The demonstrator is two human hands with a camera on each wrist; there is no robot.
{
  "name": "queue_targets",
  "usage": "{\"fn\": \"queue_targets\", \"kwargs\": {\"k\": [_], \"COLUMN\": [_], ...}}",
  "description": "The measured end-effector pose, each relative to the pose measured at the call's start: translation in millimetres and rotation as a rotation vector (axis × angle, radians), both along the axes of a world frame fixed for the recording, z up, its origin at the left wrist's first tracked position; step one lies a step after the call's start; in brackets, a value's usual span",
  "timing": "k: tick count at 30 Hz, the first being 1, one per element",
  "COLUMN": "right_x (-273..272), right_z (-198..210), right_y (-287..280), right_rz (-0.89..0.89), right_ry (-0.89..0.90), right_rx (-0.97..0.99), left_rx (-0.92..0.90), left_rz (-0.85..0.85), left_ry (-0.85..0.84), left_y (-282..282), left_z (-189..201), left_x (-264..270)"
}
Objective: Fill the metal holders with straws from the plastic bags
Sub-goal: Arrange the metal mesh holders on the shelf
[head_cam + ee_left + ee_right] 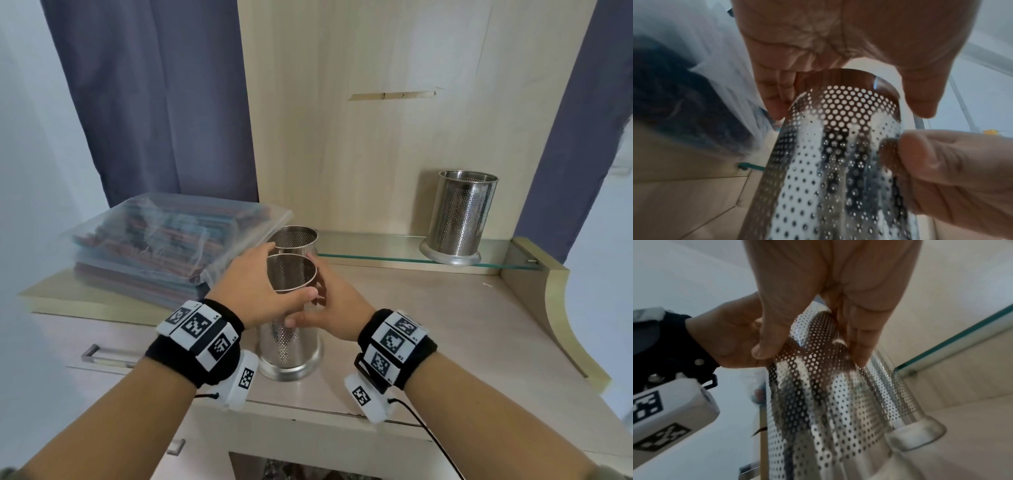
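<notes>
the wooden counter (428,318) carries the stack of plastic bags of straws (164,246) at its left end, with a rear holder (297,237) just beside it and a third holder (459,216) on the glass shelf (376,255). you grip the near perforated holder (289,329) with both hands: your left hand (260,284) curls around its rim, your right hand (329,308) wraps the wall lower down. keep it upright and set its base flat, near the bags; it looks empty.
</notes>
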State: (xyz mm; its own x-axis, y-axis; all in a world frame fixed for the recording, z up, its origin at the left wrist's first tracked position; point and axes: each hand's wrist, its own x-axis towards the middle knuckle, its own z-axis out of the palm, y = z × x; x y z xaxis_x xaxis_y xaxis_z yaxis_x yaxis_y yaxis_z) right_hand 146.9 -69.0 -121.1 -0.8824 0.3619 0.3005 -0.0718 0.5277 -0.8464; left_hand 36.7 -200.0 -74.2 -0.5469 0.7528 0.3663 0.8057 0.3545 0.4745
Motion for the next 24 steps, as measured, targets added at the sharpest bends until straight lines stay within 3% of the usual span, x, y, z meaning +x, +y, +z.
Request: {"fn": "queue_targets", "kwargs": {"k": [3, 5, 7, 9, 12, 17, 19, 21, 24], "right_x": [9, 23, 39, 50, 62, 71, 75, 81, 87], "right_z": [5, 14, 25, 35, 47, 71, 77, 80, 81], "right_y": [11, 26, 46, 72, 113, 157, 172, 184, 191], "right_rz": [-0.03, -0.139, -0.303, -0.513, -0.809, -1.241, -1.268, -1.184, -1.072], "right_ry": [-0.222, -0.326, -0.276, -0.118, 0.092, 0.088, 0.03, -0.01, 0.096], "right_rx": [0.258, 0.418, 0.445, 0.419, 0.449, 0.464, 0.34, 0.221, 0.177], "left_rx": [-0.015, 0.05, 0.174, 0.294, 0.352, 0.367, 0.36, 0.351, 0.357], "left_rz": [0.042, 0.06, 0.072, 0.088, 0.125, 0.14, 0.145, 0.146, 0.148], "left_ry": [0.003, -0.065, -0.155, -0.236, -0.286, -0.285, -0.287, -0.282, -0.265], "left_y": [0, 1, 2, 3, 5, 4, 3, 4, 4], "left_z": [-7, -12, -19, -29, -38, -41, -39, -37, -35], "left_x": [-7, -8, -6, -6, -6, -4, -3, -2, -1]}}
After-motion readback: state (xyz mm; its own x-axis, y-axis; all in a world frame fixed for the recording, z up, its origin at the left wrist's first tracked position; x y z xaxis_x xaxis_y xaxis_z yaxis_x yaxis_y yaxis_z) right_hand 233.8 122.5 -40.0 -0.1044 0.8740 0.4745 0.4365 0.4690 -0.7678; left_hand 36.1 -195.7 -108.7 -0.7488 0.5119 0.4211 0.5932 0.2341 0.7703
